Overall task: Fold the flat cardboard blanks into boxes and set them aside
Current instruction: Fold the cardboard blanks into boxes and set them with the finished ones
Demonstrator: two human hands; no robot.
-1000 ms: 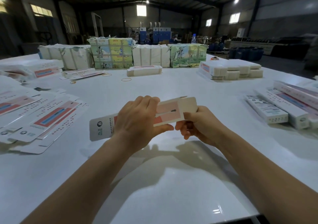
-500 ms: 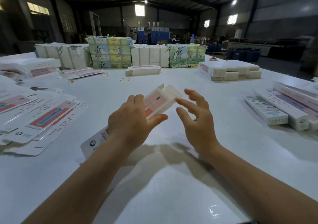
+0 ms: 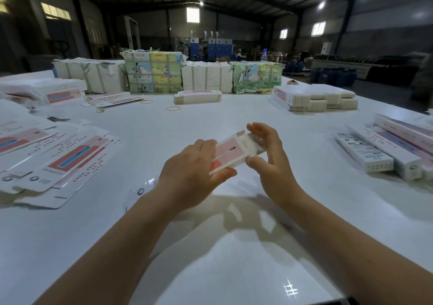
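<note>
A long white carton with a pink printed face is held above the white table, opened into a box shape, its far end pointing up and right. My left hand grips its middle, thumb underneath. My right hand is at the far end, fingers over the white end flap and thumb below it. The carton's near end shows blurred past my left wrist. A pile of flat blanks lies at the left. Finished boxes lie in a row at the right.
Wrapped bundles line the far edge of the table. A stack of flat white blanks sits at the back right, another small stack in the back middle. Rubber bands lie near them.
My right hand let go of the blank, opened, then came back onto the far end flap. The carton turned from flat to box shape, tilting up to the right.
</note>
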